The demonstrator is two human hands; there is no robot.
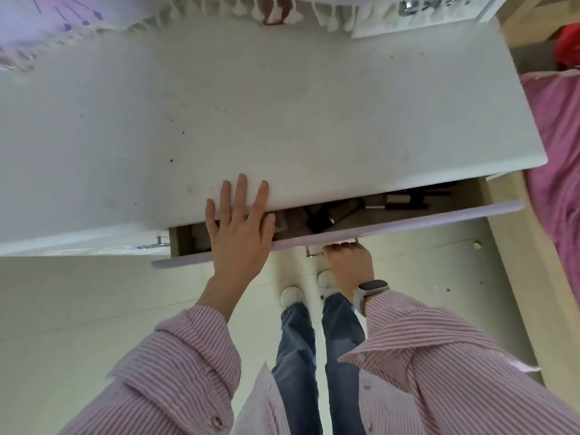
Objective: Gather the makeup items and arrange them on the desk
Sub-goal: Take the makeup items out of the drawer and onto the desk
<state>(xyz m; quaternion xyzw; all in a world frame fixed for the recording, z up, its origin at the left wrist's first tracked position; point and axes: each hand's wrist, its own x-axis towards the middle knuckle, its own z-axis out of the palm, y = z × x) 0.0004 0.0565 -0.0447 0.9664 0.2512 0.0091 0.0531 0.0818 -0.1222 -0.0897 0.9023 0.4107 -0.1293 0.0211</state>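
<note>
A white desk [251, 114] fills the upper half of the view. Under its front edge a drawer with a lilac front [408, 224] stands partly pulled out. Inside it lie dark makeup items [326, 218] and some slim tubes and pencils [405, 199], mostly hidden by the desk top. My right hand [348, 262] is closed around the metal drawer handle [314, 251]. My left hand [240, 227] hovers flat over the drawer's left part, fingers spread and reaching onto the desk edge, holding nothing.
A fringed cloth [219, 11] hangs along the desk's back edge. A second white drawer front with metal knobs [423, 11] shows at the top right. A pink blanket [558, 152] lies to the right. Pale floor and my own legs are below.
</note>
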